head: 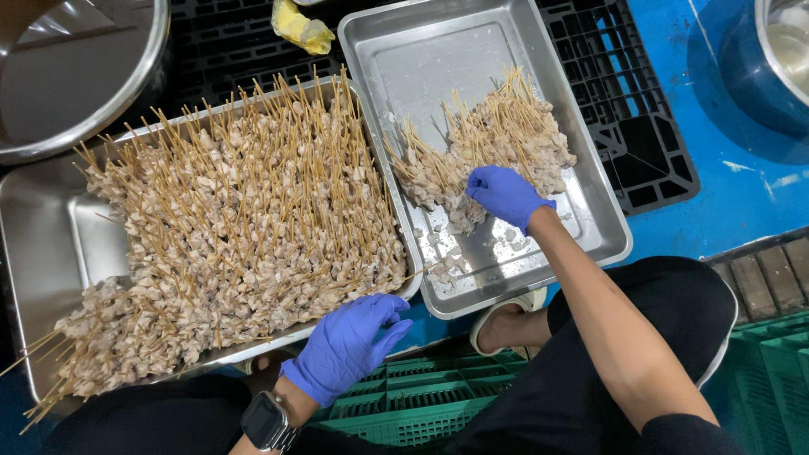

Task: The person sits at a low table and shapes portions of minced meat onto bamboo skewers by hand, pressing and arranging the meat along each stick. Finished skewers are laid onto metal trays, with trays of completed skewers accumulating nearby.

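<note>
Both my hands wear blue gloves. My right hand [504, 195] reaches into the right steel tray [581, 181] and rests on a small heap of meat skewers [497, 143], fingers curled around some of them. My left hand [350, 344] hovers at the near edge of the left steel tray [50, 244], fingers apart and holding nothing. That tray is piled high with meat skewers [244, 227] on bamboo sticks. A dark watch sits on my left wrist [268, 421].
A large steel pot [76, 76] stands at the far left. A yellow rag [302, 27] lies on a black plastic crate [628, 93]. A green crate [421, 396] is under me. Blue floor [733, 194] and a steel bowl [788, 42] are at right.
</note>
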`<action>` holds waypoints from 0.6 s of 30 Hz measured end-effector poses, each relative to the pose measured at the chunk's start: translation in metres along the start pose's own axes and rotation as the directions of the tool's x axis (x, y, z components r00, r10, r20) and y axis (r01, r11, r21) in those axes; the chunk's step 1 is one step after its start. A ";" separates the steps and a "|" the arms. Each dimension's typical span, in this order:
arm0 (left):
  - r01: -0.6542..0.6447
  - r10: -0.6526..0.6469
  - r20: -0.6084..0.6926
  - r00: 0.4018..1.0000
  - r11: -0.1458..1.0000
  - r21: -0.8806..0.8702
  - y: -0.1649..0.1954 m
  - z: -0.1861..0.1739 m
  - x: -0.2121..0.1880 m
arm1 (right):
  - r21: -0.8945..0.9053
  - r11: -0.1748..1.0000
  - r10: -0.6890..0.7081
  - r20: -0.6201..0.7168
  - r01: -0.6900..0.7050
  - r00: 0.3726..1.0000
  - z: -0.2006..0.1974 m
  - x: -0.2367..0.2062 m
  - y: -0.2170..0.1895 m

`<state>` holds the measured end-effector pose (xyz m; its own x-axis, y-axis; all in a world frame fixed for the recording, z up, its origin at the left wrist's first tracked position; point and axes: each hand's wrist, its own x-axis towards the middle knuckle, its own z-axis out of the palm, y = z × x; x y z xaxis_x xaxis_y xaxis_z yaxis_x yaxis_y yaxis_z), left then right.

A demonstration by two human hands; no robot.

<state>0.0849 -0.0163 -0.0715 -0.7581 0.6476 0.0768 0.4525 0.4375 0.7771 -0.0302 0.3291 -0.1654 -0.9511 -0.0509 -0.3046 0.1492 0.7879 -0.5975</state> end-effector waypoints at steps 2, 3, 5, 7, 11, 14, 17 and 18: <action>-0.019 0.019 -0.001 1.000 1.000 0.002 0.000 0.000 0.000 | -0.008 0.999 0.032 0.033 -0.032 0.999 -0.003 -0.003 0.001; -0.045 0.045 -0.016 0.999 0.999 0.013 0.000 0.000 0.000 | -0.013 0.999 0.049 0.051 -0.048 0.998 -0.005 -0.005 0.001; -0.097 0.099 -0.047 0.994 0.994 0.039 0.001 0.000 0.000 | 0.006 0.999 -0.048 0.075 0.048 0.996 -0.007 -0.006 0.001; -0.002 0.002 0.003 1.000 1.000 0.026 0.001 0.001 -0.001 | -0.034 0.995 -0.089 0.101 0.092 0.991 -0.007 -0.010 0.002; -0.083 0.084 -0.048 0.995 0.996 0.031 0.000 0.002 -0.001 | -0.176 0.983 -0.032 0.111 0.052 0.993 -0.003 -0.013 0.002; 0.028 -0.027 -0.006 1.000 0.999 0.028 0.000 0.003 -0.002 | -0.198 0.979 -0.018 0.100 0.037 0.995 -0.003 -0.012 0.006; 0.037 -0.037 -0.006 0.999 0.999 0.034 0.000 0.004 -0.004 | -0.184 0.982 -0.027 0.112 0.048 0.993 -0.005 -0.008 0.011; 0.027 -0.027 -0.014 1.000 0.999 0.030 0.000 0.004 -0.005 | -0.174 0.984 -0.028 0.123 0.050 0.992 -0.004 -0.008 0.013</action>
<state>0.0902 -0.0170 -0.0746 -0.7765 0.6268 0.0649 0.4456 0.4733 0.7599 -0.0221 0.3422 -0.1676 -0.9144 -0.1484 -0.3766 0.0526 0.8790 -0.4740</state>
